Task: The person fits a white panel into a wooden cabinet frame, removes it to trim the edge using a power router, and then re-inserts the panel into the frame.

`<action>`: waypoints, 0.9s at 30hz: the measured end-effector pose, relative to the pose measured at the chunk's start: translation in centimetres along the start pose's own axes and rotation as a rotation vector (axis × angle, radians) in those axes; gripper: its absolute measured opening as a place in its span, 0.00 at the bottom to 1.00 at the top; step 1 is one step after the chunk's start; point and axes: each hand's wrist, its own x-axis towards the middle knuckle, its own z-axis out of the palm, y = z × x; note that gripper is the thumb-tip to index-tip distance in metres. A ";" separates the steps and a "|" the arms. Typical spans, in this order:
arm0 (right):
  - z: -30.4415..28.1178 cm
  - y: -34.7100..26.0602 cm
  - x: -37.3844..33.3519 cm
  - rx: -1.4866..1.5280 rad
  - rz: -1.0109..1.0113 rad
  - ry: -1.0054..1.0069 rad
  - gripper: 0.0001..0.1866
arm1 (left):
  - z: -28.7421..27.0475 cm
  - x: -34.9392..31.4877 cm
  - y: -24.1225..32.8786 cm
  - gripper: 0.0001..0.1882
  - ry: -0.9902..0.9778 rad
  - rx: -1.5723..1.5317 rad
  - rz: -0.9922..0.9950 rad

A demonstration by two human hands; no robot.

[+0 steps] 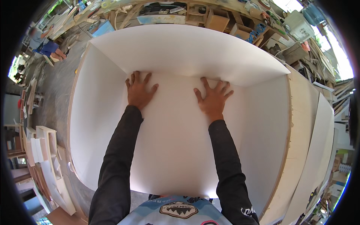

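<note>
In front of me is a large white box-shaped cabinet carcass (172,146), its open side toward me. My left hand (140,91) lies with fingers spread on the white inner panel, near the far left corner. Also spread, my right hand (213,98) rests on the same panel toward the right, its fingertips close to the seam with the far wall (187,48). Neither hand holds anything. A left side wall (95,108) and a right side wall (268,123) enclose the panel, and their raw edges look like wood.
Bare wooden boards (302,112) stand along the right side. Left of the cabinet are stacked wooden frames (48,157) on the grey floor (71,93). A workbench with cardboard boxes (217,19) and tools runs behind. Another person (47,43) sits at the far left.
</note>
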 end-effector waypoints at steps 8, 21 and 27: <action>0.7 1.8 -0.2 0.101 -0.036 0.084 0.33 | -1.1 -1.2 0.2 0.47 0.095 -0.047 0.068; -1.1 7.3 -4.4 0.088 0.067 0.078 0.41 | -1.7 -1.3 1.1 0.47 0.095 -0.021 0.071; -0.6 7.4 -3.0 0.021 0.050 0.030 0.43 | -0.6 -1.4 -0.4 0.46 0.114 -0.024 0.110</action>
